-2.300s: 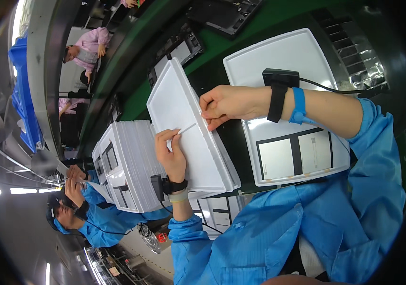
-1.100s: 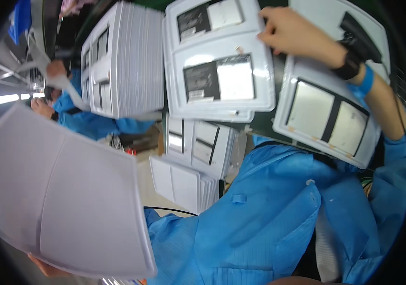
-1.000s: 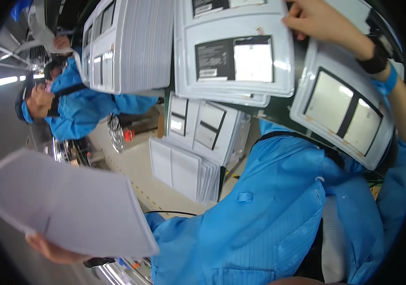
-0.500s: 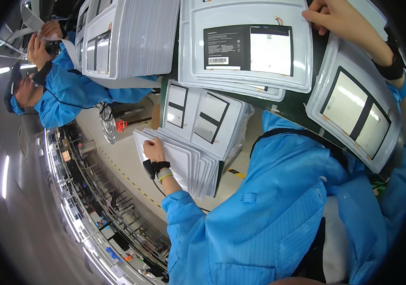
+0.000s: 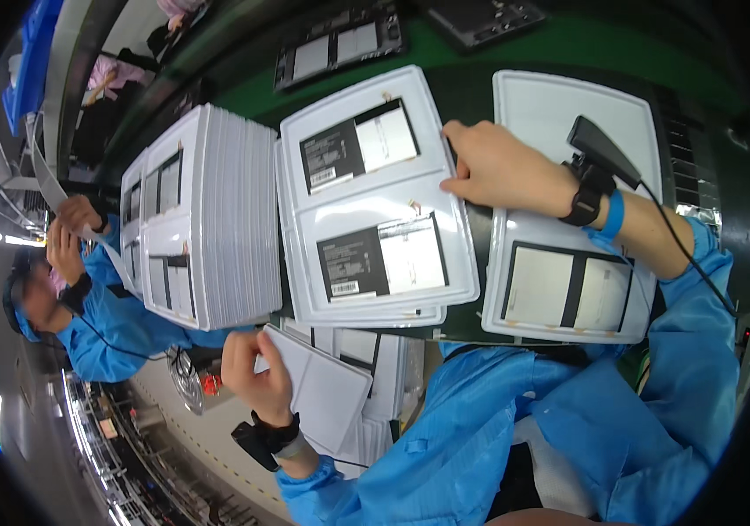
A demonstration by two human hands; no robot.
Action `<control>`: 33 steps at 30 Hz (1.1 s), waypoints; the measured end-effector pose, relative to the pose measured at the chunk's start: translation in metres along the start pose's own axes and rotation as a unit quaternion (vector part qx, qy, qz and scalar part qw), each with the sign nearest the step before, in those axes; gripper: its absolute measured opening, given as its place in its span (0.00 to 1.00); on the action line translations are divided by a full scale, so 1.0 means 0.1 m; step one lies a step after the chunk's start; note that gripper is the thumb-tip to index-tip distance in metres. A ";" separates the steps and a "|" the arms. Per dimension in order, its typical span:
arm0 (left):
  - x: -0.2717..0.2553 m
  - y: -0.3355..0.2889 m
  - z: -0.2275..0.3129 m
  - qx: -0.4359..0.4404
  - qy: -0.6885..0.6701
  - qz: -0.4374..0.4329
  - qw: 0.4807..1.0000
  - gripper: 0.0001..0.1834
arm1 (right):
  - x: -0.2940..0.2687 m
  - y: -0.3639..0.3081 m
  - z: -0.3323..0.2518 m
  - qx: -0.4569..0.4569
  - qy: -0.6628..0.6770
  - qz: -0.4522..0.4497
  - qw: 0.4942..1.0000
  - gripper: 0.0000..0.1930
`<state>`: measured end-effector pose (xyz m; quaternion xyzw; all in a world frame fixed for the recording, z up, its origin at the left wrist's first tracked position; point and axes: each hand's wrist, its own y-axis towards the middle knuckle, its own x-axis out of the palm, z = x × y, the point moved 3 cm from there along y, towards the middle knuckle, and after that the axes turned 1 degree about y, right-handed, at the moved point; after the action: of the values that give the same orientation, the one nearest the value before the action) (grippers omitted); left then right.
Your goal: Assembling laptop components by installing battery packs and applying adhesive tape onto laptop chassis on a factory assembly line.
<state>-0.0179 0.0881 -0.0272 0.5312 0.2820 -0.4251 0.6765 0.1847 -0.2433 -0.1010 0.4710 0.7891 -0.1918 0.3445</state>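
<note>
Curling loosely, the left hand (image 5: 257,373) is beside the corner of the nearest of the blank trays (image 5: 327,386); whether it grasps that corner cannot be told. Only plain white shows on this tray. Farther up, the right hand (image 5: 493,167) rests thumb and forefinger on the right edge of the middle tray (image 5: 366,200); a firm pinch cannot be made out. The middle tray lies on the counter (image 5: 471,66) and looks complete, an upper battery (image 5: 362,145) in one compartment and a lower battery (image 5: 384,259) in the other. The right tray (image 5: 550,101) seems half done: a pale battery (image 5: 542,285) is in its near compartment, while the visible part of the far one is plain white. To the left, the tall stack (image 5: 235,219) shows batteries on its face. Farthest off, one shell (image 5: 340,48) has pale panels in it; the other shell (image 5: 471,17) is too cut off to judge.
</note>
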 end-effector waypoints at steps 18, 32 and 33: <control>0.99 -2.19 -2.00 -0.330 0.411 -0.078 0.846 0.40 | -0.69 0.13 0.16 -0.048 0.098 -0.011 0.994 0.16; 1.45 -2.09 -2.29 -0.473 0.039 0.094 0.875 0.20 | -0.65 0.13 0.38 -0.057 0.096 -0.062 0.992 0.19; 1.34 -2.06 -2.27 -0.473 0.044 0.095 0.875 0.20 | -0.67 0.18 0.44 -0.059 0.083 -0.065 0.993 0.19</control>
<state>-0.1177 0.2533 -0.3001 0.1905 0.4270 -0.1507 0.8710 0.2379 -0.3037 -0.0825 0.4120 0.8537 -0.1267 0.2922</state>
